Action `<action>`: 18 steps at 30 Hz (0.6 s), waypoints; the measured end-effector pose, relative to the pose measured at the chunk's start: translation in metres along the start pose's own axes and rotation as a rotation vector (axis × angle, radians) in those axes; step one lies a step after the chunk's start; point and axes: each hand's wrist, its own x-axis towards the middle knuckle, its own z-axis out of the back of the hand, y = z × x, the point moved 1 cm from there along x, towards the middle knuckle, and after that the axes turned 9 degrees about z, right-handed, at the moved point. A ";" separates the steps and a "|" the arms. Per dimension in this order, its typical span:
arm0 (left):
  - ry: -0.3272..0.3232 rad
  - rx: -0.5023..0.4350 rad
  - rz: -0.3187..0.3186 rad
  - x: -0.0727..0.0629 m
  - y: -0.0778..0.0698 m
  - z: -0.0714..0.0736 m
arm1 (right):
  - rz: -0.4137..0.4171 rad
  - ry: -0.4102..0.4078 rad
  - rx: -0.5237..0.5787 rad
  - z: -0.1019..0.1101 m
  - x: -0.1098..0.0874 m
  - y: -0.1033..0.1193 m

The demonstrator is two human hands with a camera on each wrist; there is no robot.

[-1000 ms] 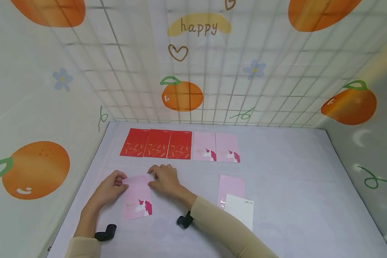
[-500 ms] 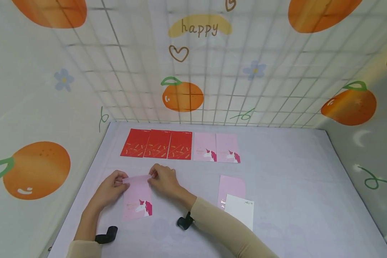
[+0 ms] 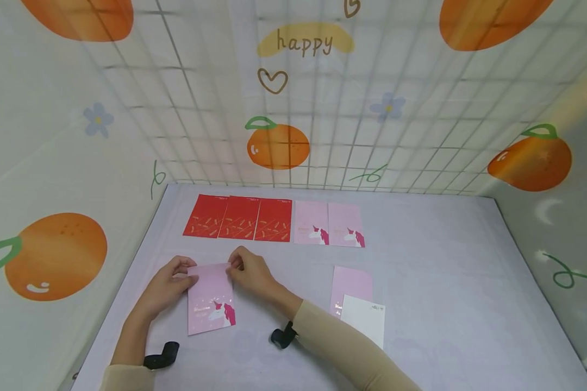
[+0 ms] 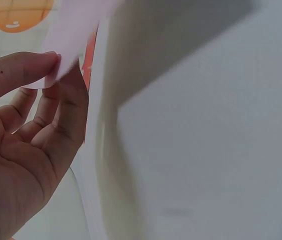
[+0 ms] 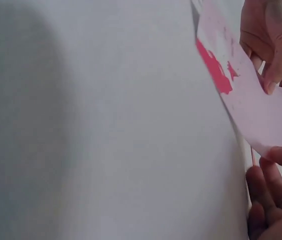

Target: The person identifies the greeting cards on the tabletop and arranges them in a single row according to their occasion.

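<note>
A pink card with a white unicorn with a magenta mane (image 3: pixel 209 293) is held up at its far end, over the front left of the table. My left hand (image 3: pixel 165 285) pinches its far left corner; the left wrist view shows the thumb pressing the pink card (image 4: pixel 76 35) against the fingers. At the far right corner my right hand (image 3: pixel 251 276) pinches it between thumb and forefinger. In the right wrist view the card (image 5: pixel 261 110) slants between both hands, with its printed unicorn side showing.
Three red cards with gold marks (image 3: pixel 238 218) lie in a row at the back, followed by two pink unicorn cards (image 3: pixel 344 220). Right of my right forearm, a white card (image 3: pixel 367 320) overlaps a pink card (image 3: pixel 352 279). Patterned cloth walls enclose the table (image 3: pixel 435 260).
My right fingers have closed in on the card's far right corner. The card's far end has risen slightly, and the card has shifted a little right. The other cards stay put.
</note>
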 end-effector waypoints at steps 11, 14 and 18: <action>0.019 -0.052 -0.033 -0.003 -0.015 -0.009 | -0.056 -0.018 0.146 0.021 -0.010 0.004; 0.029 -0.074 -0.052 -0.003 -0.022 -0.014 | -0.066 -0.023 0.148 0.028 -0.013 0.002; 0.040 -0.097 -0.055 -0.002 -0.028 -0.022 | -0.079 -0.029 0.163 0.038 -0.019 0.000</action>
